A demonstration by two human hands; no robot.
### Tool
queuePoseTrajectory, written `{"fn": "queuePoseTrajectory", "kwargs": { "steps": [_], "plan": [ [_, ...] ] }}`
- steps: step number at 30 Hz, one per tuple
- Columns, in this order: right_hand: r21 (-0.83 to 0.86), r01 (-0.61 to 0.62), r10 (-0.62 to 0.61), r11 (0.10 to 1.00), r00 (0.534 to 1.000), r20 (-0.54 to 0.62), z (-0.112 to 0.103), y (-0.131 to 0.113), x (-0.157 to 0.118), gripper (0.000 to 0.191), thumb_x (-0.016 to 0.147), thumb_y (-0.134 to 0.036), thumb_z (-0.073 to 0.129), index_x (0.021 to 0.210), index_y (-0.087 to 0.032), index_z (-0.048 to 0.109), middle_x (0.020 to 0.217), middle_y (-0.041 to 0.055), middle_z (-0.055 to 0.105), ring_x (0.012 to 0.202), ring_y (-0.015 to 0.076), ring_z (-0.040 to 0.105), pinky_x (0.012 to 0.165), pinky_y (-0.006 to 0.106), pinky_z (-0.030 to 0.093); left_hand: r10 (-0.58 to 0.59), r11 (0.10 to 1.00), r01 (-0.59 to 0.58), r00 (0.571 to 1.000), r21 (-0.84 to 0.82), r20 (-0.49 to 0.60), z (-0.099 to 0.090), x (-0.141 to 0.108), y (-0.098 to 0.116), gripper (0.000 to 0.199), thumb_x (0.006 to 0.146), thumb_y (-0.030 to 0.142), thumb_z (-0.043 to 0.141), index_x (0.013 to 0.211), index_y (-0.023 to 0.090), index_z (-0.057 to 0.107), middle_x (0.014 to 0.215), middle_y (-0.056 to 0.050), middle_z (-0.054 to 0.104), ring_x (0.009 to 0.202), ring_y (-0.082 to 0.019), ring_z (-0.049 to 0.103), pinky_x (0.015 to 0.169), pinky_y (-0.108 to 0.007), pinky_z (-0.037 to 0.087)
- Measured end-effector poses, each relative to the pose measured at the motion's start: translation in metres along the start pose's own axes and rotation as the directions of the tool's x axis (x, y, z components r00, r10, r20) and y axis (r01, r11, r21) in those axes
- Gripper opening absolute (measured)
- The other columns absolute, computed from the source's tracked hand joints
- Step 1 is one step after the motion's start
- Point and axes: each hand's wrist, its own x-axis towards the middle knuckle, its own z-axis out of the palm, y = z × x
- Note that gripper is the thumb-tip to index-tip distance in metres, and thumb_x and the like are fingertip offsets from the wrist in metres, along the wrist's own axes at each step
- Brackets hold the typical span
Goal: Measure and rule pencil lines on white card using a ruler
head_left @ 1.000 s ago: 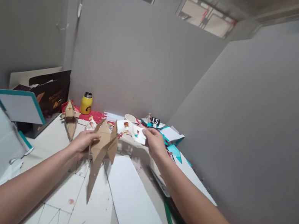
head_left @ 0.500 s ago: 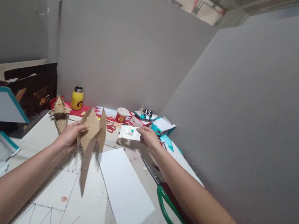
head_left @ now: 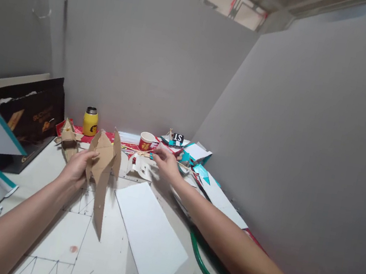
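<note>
My left hand (head_left: pixel 79 167) grips a folded brown cardboard piece (head_left: pixel 102 160) with pointed flaps, one long flap hanging toward the table. My right hand (head_left: pixel 165 163) is stretched forward beside several thin wooden sticks (head_left: pixel 140 152), its thumb and fingers drawn together. Whatever lies between those fingertips is too small to make out. Just left of that hand, a folded white card piece (head_left: pixel 139 171) sits on the table. Under my right forearm lie green-handled scissors (head_left: pixel 205 263), partly covered. A blank white sheet (head_left: pixel 149 235) rests between my arms.
A yellow bottle (head_left: pixel 90 121) and a red-and-white paper cup (head_left: pixel 146 141) stand at the back. Another cardboard model (head_left: pixel 69 141) is at left, before a dark box (head_left: pixel 29 124). Teal-and-white card pieces (head_left: pixel 197 153) lie at back right. Walls close in behind and right.
My right hand has let go of the white card piece and moved slightly left and forward to the sticks. My left hand keeps the cardboard piece. The view has shifted a little.
</note>
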Motion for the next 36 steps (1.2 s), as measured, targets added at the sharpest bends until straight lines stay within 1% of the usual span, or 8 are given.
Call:
{"fn": "queuePoseTrajectory", "kwargs": {
  "steps": [3,5,9,15,21,24,28,36],
  "plan": [
    [0.029,0.0,-0.006,1.0,0.98,0.201,0.025,-0.01,-0.033,0.026,0.091,-0.038,0.062,0.101,-0.014,0.065,0.093,0.0052,0.069,0.076,0.0141,0.066,0.062,0.026,0.055,0.04,0.996,-0.04,0.999,0.074,0.008,0.002,-0.002,-0.004,0.029,0.091,0.034,0.061,0.115,0.017,0.059,0.111,-0.006,0.063,0.089,-0.018,0.064,0.075,-0.037,0.056],
    [0.041,-0.05,0.032,0.998,0.93,0.365,0.045,-0.012,-0.057,0.031,0.082,-0.043,0.07,0.092,-0.014,0.068,0.085,0.0055,0.07,0.066,0.0142,0.067,0.048,0.021,0.05,0.07,0.992,-0.071,0.997,0.107,0.009,0.005,-0.004,-0.005,0.029,0.091,0.034,0.061,0.114,0.017,0.06,0.111,-0.006,0.064,0.089,-0.018,0.064,0.075,-0.037,0.056],
    [0.086,-0.162,0.093,0.983,0.844,0.528,0.082,-0.008,-0.087,0.042,0.067,-0.042,0.082,0.095,-0.017,0.064,0.083,0.001,0.068,0.05,0.0091,0.061,0.036,0.018,0.042,0.114,0.981,-0.116,0.993,0.155,0.023,0.01,-0.011,-0.006,0.029,0.091,0.034,0.061,0.115,0.017,0.059,0.112,-0.007,0.063,0.091,-0.018,0.064,0.076,-0.038,0.056],
    [0.163,-0.258,0.123,0.952,0.814,0.567,0.103,0.009,-0.088,0.047,0.062,-0.053,0.08,0.079,-0.019,0.053,0.049,-0.0078,0.055,0.035,0.0069,0.048,0.032,0.017,0.035,0.186,0.965,-0.19,0.982,0.183,0.041,0.01,-0.016,-0.005,0.028,0.091,0.034,0.061,0.114,0.016,0.06,0.109,-0.006,0.064,0.087,-0.017,0.064,0.073,-0.036,0.056],
    [0.122,-0.22,0.109,0.968,0.803,0.586,0.075,0.0,-0.116,0.048,0.062,-0.057,0.079,0.072,-0.015,0.058,0.046,-0.0036,0.057,0.035,0.0081,0.049,0.033,0.018,0.037,0.294,0.934,-0.296,0.955,0.202,0.043,0.005,-0.013,-0.005,0.032,0.091,0.034,0.061,0.118,0.017,0.058,0.114,-0.007,0.063,0.093,-0.019,0.064,0.078,-0.039,0.056],
    [0.147,-0.121,0.029,0.982,0.858,0.513,0.057,-0.029,-0.125,0.043,0.074,-0.053,0.073,0.09,-0.015,0.064,0.054,-0.0039,0.062,0.04,0.007,0.052,0.039,0.017,0.041,0.313,0.922,-0.322,0.947,0.214,0.075,0.006,-0.014,-0.01,0.033,0.091,0.033,0.062,0.12,0.018,0.057,0.117,-0.008,0.062,0.095,-0.02,0.064,0.079,-0.04,0.056],
    [0.076,0.166,-0.182,0.983,0.928,0.325,0.053,-0.066,-0.108,0.047,0.082,-0.045,0.063,0.118,-0.015,0.06,0.053,-0.007,0.056,0.041,0.0098,0.055,0.039,0.02,0.044,0.299,0.914,-0.326,0.944,0.244,0.141,0.014,-0.022,-0.019,0.033,0.091,0.033,0.062,0.119,0.017,0.058,0.113,-0.007,0.063,0.091,-0.019,0.064,0.077,-0.038,0.056],
    [-0.108,0.163,-0.123,0.981,0.944,0.308,0.076,-0.06,-0.062,0.074,0.084,-0.021,0.053,0.151,-0.013,0.022,0.053,-0.0084,0.056,0.039,0.0136,0.058,0.035,0.02,0.041,0.264,0.903,-0.325,0.936,0.282,0.233,0.024,-0.036,-0.024,0.035,0.092,0.035,0.059,0.122,0.018,0.056,0.11,-0.006,0.064,0.085,-0.017,0.065,0.072,-0.035,0.057]
  ]
}}
